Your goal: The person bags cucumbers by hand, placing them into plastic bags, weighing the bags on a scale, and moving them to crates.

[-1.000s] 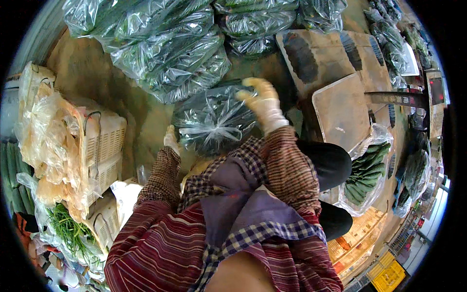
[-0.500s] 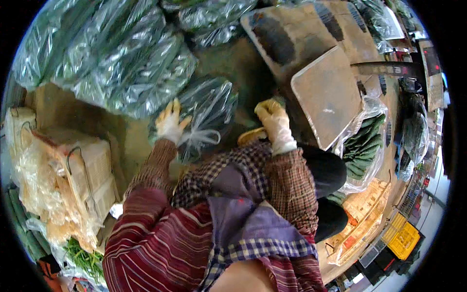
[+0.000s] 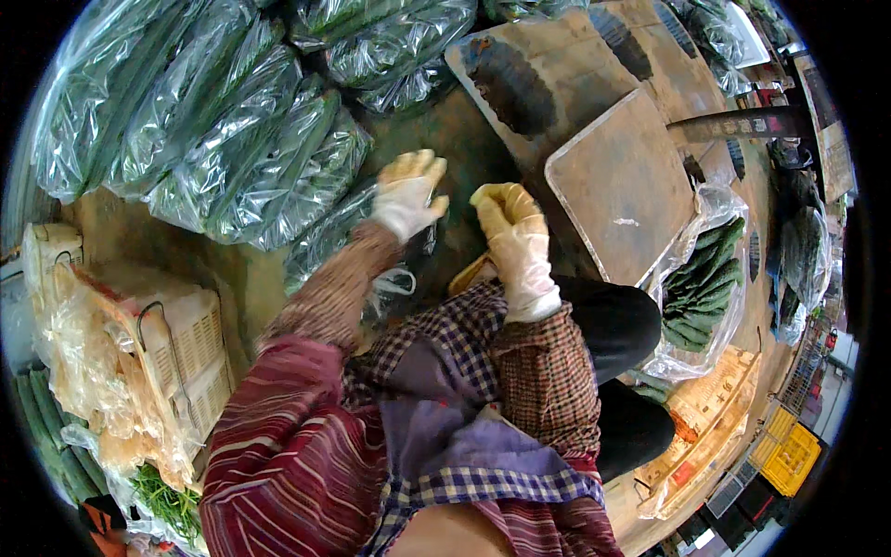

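Observation:
My left hand (image 3: 408,197), in a white glove with yellowish fingers, is over the edge of a clear plastic bag (image 3: 320,243) with dark green contents. Its fingers are stretched out and the thumb stands apart. White tied ends of that bag show beneath my left forearm. To the right, my right hand (image 3: 516,237), gloved alike, is raised above my lap with its fingers curled in toward the thumb. Whatever may be between them is too small to make out. Large clear bags of long green vegetables (image 3: 269,167) lie beyond my left hand.
A worn brown board (image 3: 622,186) lies at the right beyond my knee. Beside it stands an open bag of dark green cucumbers (image 3: 701,288). A cream plastic crate (image 3: 200,348) with crumpled plastic is at the left. A yellow crate (image 3: 789,455) sits far right.
My left hand has moved right and slightly farther away, off the tied end of the bag and closer to my right hand. My right hand has shifted slightly left and stays curled.

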A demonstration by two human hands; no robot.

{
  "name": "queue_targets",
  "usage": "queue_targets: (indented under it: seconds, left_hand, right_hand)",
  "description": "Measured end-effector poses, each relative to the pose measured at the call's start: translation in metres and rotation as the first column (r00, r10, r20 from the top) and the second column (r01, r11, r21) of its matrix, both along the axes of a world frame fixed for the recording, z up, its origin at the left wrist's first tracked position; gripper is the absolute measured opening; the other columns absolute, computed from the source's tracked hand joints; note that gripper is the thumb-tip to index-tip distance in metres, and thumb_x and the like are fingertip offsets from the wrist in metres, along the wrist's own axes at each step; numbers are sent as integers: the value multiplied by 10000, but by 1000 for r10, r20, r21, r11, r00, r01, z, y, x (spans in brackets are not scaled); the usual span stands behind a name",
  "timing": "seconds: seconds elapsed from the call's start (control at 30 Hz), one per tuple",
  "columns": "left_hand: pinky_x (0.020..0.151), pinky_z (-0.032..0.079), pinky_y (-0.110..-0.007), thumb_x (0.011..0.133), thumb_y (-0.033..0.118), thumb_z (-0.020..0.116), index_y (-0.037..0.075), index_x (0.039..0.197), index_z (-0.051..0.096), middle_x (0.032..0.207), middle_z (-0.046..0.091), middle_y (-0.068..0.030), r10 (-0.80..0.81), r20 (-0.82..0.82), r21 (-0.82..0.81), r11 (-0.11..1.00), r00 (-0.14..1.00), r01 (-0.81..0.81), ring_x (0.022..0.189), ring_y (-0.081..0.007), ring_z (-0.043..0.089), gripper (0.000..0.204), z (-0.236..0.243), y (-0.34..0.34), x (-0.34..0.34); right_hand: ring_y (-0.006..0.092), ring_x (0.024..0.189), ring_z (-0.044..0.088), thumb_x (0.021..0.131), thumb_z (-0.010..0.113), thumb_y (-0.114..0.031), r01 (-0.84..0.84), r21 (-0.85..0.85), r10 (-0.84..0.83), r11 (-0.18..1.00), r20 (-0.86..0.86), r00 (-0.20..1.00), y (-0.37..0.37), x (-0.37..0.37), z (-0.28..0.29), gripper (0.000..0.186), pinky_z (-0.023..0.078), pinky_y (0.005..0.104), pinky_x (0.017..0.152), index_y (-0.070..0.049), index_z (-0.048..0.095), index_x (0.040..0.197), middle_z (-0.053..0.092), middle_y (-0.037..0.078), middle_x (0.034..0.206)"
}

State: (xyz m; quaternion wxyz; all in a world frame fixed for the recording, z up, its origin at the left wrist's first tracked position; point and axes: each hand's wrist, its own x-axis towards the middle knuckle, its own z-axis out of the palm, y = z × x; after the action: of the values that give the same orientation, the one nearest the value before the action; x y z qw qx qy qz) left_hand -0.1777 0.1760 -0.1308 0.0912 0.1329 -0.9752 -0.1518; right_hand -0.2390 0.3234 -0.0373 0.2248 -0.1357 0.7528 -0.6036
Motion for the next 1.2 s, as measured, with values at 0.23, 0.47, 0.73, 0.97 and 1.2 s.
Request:
queue_targets:
  seconds: [0.23,0.47,0.73,0.97,1.2]
  left_hand:
    - [920,318,-466,846,432,385,147,974,655,1091,571,-57,-63,702,91,996,709,-2,1111,-246,433,414,-49,0,-47]
    - [899,339,-454,849,377,403,124,894,653,989,576,-60,-44,531,83,997,846,0,1053,-240,463,359,-67,-28,-10]
    - [940,329,-472,709,221,624,103,1302,378,1247,444,-154,484,54,64,871,873,-487,1135,-332,425,653,-1,16,139]
    - [977,328,-358,852,503,482,197,1410,142,1368,284,-185,956,287,943,-270,62,-196,1187,-317,372,721,-125,26,289]
    - [1059,232,-437,820,545,457,211,1411,-64,1452,145,-144,749,662,414,-401,-32,-817,1305,-379,198,856,-86,-37,249]
  right_hand:
    - [128,621,522,795,604,-113,-16,97,16,995,6,1000,8,-7,-9,79,430,268,593,-34,601,797,580,68,690]
    - [105,589,490,801,604,-94,-87,177,94,980,-29,995,4,-12,0,85,415,252,565,-14,609,828,563,48,678]
    - [77,666,487,826,581,-65,-218,68,224,973,-86,971,-24,10,23,77,417,226,598,-25,586,892,553,10,769]
    - [63,644,470,830,585,-104,-414,155,430,897,-88,899,-47,39,23,91,408,220,573,-31,592,883,545,-9,737]
    - [84,613,463,813,607,-136,-520,180,532,835,-22,846,-64,63,8,116,406,249,569,-31,595,862,553,13,710]
